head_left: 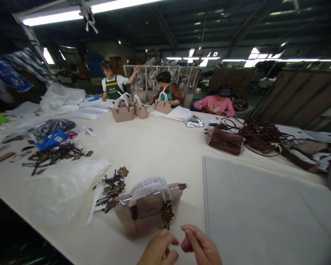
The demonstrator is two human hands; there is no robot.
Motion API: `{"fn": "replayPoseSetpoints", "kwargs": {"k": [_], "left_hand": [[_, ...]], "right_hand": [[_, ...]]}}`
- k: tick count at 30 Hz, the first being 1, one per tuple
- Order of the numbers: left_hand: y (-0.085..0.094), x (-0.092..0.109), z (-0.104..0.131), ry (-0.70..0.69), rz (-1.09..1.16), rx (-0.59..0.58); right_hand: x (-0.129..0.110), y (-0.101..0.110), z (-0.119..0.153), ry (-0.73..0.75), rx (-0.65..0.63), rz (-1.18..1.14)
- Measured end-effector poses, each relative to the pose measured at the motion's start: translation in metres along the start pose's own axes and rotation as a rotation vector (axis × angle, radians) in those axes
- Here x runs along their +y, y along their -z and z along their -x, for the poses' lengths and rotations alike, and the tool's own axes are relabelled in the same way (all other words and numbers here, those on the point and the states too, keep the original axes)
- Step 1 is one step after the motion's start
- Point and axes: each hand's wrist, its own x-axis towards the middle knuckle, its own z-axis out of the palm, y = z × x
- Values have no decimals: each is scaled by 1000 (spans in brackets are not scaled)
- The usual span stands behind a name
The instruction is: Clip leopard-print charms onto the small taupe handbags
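A beige handbag (149,217) with brown trim stands before me, its handles (151,187) wrapped in white film. From one handle hangs a flower-shaped leopard-print charm (167,213) with dark cords. My left hand (160,249) is just in front of the bag's base, fingers curled but apart, with nothing visible between them. Close by on its right, my right hand (200,246) has its fingers pressed together in a pinch; whatever they may hold cannot be made out. Left of the bag lies a small pile of similar charms (114,187) beside white strips (95,202).
A grey sheet (264,206) covers the table's right side. Clear plastic bags (63,191) and more charms (57,152) lie left. Brown straps (262,136) and a brown pouch (225,141) sit at right. Several handbags (123,113) and three people are across the table (165,147).
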Motion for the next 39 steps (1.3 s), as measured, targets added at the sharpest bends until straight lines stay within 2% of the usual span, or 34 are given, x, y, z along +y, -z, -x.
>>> {"fn": "replayPoseSetpoints", "kwargs": {"k": [2,4,6,10,12,16,18,21,25,28,35,37,39], "left_hand": [[8,5,-6,44,-130,202],[16,7,-15,82,-203,357],[20,8,-25,124,-223,429],[16,5,-42,165,-169,465],[10,3,-47,149,-173,511],[3,-1,-52,187,-168,600],[4,-4,-52,215,-134,650],[10,-8,-48,250,-61,704],[12,-12,-45,316,-129,740],[10,-17,-44,296,-198,758],[25,-24,-37,263,36,643],[30,-27,-34,231,122,609],[33,-31,-32,201,199,573]], "right_hand": [[-2,15,-21,-42,-39,61],[-6,23,-41,13,-32,194],[-10,24,-62,139,2,313],[-9,19,-107,462,55,458],[-6,19,-130,517,-39,491],[-7,23,-155,451,-343,431],[-9,23,-149,457,-393,430],[-8,19,-125,452,-404,429],[2,9,-94,452,-309,432],[9,4,-84,480,-252,477],[5,-10,-65,744,11,806],[0,-19,-53,763,72,843],[-6,-30,-42,702,77,824]]}}
